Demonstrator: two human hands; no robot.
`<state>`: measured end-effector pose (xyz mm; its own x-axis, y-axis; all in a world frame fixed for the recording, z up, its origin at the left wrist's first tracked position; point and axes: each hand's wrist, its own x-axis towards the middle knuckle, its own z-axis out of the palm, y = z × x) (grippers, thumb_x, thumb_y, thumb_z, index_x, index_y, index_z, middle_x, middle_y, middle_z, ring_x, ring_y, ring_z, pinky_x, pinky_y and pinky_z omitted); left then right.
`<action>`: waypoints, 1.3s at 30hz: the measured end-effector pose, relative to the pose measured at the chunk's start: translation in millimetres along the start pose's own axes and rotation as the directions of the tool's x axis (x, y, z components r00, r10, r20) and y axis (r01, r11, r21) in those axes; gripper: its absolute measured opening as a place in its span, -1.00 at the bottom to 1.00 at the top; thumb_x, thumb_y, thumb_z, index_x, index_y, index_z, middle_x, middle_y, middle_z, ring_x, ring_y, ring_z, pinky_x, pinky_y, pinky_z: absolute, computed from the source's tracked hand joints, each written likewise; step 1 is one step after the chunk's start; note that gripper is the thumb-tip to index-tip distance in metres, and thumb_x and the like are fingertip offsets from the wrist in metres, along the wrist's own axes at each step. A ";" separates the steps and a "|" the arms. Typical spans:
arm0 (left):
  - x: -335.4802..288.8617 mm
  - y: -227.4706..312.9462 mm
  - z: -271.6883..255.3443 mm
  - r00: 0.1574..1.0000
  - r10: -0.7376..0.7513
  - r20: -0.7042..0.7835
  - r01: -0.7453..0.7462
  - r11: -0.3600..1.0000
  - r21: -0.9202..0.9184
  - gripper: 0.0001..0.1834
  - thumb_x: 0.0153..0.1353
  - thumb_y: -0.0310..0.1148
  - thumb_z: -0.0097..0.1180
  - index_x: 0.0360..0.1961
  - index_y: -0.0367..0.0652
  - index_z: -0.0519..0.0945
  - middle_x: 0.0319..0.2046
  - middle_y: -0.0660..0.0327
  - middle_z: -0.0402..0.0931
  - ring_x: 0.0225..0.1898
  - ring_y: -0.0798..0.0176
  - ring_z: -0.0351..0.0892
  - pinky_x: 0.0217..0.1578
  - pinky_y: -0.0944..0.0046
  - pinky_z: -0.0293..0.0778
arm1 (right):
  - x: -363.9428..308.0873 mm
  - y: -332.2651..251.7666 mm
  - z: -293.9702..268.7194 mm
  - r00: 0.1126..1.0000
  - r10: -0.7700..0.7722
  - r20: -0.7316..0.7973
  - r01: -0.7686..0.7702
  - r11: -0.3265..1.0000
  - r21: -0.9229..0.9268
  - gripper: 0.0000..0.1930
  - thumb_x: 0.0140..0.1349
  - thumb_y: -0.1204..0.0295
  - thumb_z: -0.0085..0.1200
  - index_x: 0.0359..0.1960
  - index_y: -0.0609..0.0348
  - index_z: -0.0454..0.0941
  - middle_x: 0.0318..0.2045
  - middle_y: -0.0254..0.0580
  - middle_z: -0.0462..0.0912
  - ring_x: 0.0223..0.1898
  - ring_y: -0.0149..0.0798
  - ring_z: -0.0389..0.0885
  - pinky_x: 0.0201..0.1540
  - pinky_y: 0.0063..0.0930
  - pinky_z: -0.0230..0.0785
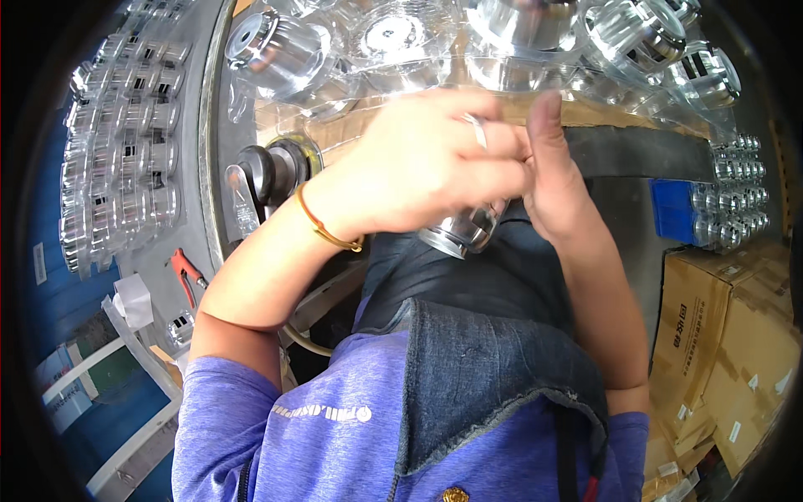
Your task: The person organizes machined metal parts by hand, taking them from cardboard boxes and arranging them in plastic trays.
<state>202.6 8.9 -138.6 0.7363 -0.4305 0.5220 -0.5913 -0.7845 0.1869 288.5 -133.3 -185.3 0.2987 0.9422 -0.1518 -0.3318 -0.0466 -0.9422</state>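
In front of my lap, my left hand [443, 163] and my right hand [556, 171] meet. Beneath them a shiny, silvery cup-shaped part [464, 233] shows its lower end, tilted; its upper end is hidden by my left hand. My left fingers are curled over toward the right palm, closed about the part as far as I can see, and slightly blurred. The right thumb points up beside the left fingertips. The other right fingers are behind the left hand, so their grip on the part does not show.
Clear plastic trays of silvery cup-shaped parts [535, 29] line the back of the bench. A round black-and-grey tool [276, 171] stands at left, near red-handled pliers [187, 268]. More stacked trays [125, 151] rise far left. Right are a blue bin [673, 211] and cardboard boxes [728, 335].
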 end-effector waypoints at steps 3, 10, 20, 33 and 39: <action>-22.3 -22.8 5.2 0.984 -0.166 -0.060 0.160 0.983 -0.085 -0.84 -0.18 -0.47 0.28 -0.47 -0.10 0.61 -0.49 0.31 0.52 -0.48 0.26 0.46 -0.47 0.34 0.39 | 2.1 2.8 9.6 0.980 -0.041 -0.196 0.057 0.996 0.074 0.09 0.03 -0.47 -0.67 -0.04 0.45 0.43 -0.37 -0.15 0.61 -0.48 -0.50 0.50 -0.52 -0.70 0.25; -24.5 -15.4 9.4 0.967 -0.233 -0.106 0.212 0.961 -0.178 -0.83 -0.18 -0.47 0.30 -0.48 -0.10 0.61 -0.51 0.30 0.53 -0.49 0.27 0.45 -0.45 0.33 0.38 | 0.3 15.1 -1.9 0.984 -0.004 -0.180 0.039 0.981 0.192 0.05 -0.02 -0.49 -0.44 -0.13 0.48 0.44 -0.45 -0.16 0.60 -0.47 -0.50 0.57 -0.51 -0.74 0.35; -31.7 -11.8 11.7 0.911 -0.388 -0.140 0.335 0.893 -0.299 -0.89 -0.08 -0.52 0.25 -0.47 -0.18 0.60 -0.52 0.25 0.52 -0.44 0.26 0.48 -0.37 0.33 0.40 | -4.3 21.3 2.7 0.986 -0.072 -0.150 0.105 0.969 0.223 -0.03 0.07 -0.42 -0.45 -0.15 0.43 0.49 -0.55 -0.33 0.57 -0.59 -0.61 0.46 -0.58 -0.78 0.24; -58.1 -10.6 21.0 0.838 -0.524 0.152 0.489 0.845 0.214 -0.53 -0.08 -0.40 0.24 -0.06 -0.10 0.50 -0.21 0.17 0.47 -0.24 0.09 0.45 -0.18 0.18 0.42 | -44.6 -19.8 -6.4 0.920 -0.207 -0.334 0.351 0.813 0.464 -0.17 0.28 -0.21 -0.59 -0.06 0.43 0.42 -0.21 0.04 0.58 -0.24 -0.33 0.60 -0.36 -0.63 0.44; -54.4 -0.7 13.9 0.924 -0.382 -0.016 0.366 0.873 0.322 -0.40 -0.17 -0.39 0.26 0.01 -0.06 0.45 -0.10 0.17 0.41 -0.13 0.07 0.40 -0.10 0.16 0.38 | -63.4 -32.0 -2.6 0.886 -0.333 -0.322 0.463 0.669 0.582 -0.44 0.39 0.16 -0.43 0.00 0.59 0.30 -0.08 0.18 0.48 -0.01 -0.09 0.47 0.12 -0.26 0.27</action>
<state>167.5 26.6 -178.8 0.9011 -0.0910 0.4240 -0.1403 -0.9863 0.0864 282.5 -192.4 -146.3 0.6631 0.7438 0.0833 -0.6046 0.5980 -0.5262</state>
